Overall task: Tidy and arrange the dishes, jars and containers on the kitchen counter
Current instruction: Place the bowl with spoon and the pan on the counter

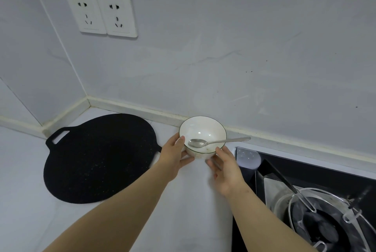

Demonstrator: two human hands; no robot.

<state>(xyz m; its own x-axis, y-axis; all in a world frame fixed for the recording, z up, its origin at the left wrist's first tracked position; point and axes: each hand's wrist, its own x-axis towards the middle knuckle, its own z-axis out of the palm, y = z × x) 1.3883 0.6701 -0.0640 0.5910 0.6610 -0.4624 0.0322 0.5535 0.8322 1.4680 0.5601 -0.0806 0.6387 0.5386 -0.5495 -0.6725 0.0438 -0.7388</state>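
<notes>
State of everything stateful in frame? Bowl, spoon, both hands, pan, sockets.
white bowl: upright, holds only the spoon, held from both sides.
spoon: lying in the bowl, handle over its right rim.
left hand: grips the bowl's left side, thumb on rim.
right hand: holds the bowl's right side.
black griddle pan: flat on the counter, nothing on it.
wall sockets: nothing plugged in.

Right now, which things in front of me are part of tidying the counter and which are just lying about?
Part of the job: white bowl, spoon lying in it, left hand and right hand cupping the bowl.
Just lying about: black griddle on the counter, wall sockets, hob, pot on the hob.
</notes>
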